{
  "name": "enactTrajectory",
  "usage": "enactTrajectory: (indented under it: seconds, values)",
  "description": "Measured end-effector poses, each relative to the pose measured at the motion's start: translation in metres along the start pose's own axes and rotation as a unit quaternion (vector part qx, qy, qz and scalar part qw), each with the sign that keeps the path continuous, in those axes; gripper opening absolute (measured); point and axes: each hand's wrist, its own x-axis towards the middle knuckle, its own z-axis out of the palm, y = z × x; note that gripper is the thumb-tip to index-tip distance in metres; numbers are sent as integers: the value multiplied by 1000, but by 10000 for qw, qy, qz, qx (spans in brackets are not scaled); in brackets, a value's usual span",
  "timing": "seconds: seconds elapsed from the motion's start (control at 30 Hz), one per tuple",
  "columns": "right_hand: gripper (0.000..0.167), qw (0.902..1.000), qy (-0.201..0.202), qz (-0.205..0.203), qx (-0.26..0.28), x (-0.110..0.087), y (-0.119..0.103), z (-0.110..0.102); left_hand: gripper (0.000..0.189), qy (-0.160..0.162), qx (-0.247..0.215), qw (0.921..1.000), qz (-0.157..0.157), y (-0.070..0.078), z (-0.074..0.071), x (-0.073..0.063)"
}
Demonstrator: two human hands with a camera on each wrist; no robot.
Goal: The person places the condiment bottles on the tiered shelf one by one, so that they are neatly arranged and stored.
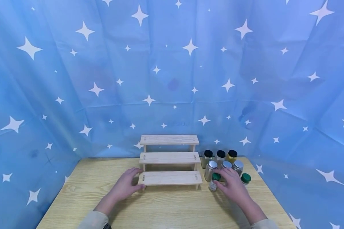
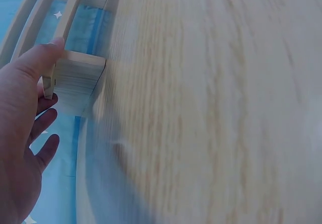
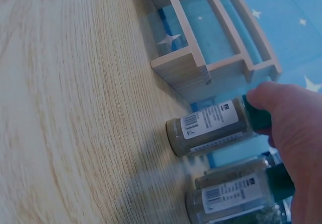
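A three-step wooden spice rack [image 1: 170,178] stands at the back of the table. My left hand [image 1: 127,184] grips the left end of its lowest step; in the left wrist view the thumb [image 2: 43,58] lies on the front of the board and the fingers reach behind and below. At the rack's right side my right hand [image 1: 232,184] pinches the green lid [image 3: 257,116] of a glass spice jar [image 3: 211,126]. This jar bears a white label with a barcode and holds a greyish-brown spice. A second green-lidded jar [image 3: 229,199] stands close beside it.
Behind the right hand are silver-lidded jars [image 1: 211,170] in a row, partly hidden by it. Black-lidded jars [image 1: 208,156] stand farther back. A blue curtain with white stars [image 1: 172,79] hangs round the wooden table [image 1: 166,210].
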Motion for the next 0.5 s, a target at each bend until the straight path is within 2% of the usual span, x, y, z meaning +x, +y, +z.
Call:
enactTrajectory:
  seconds: [0.3,0.5]
  values:
    - [46,10000,77,42,24,-4,-2,2,77,-54,-351,9988,-333,-3,1,0]
    - [47,9999,115,87,9,-3,-5,1,73,-5,-351,9989,-313,2,-2,0]
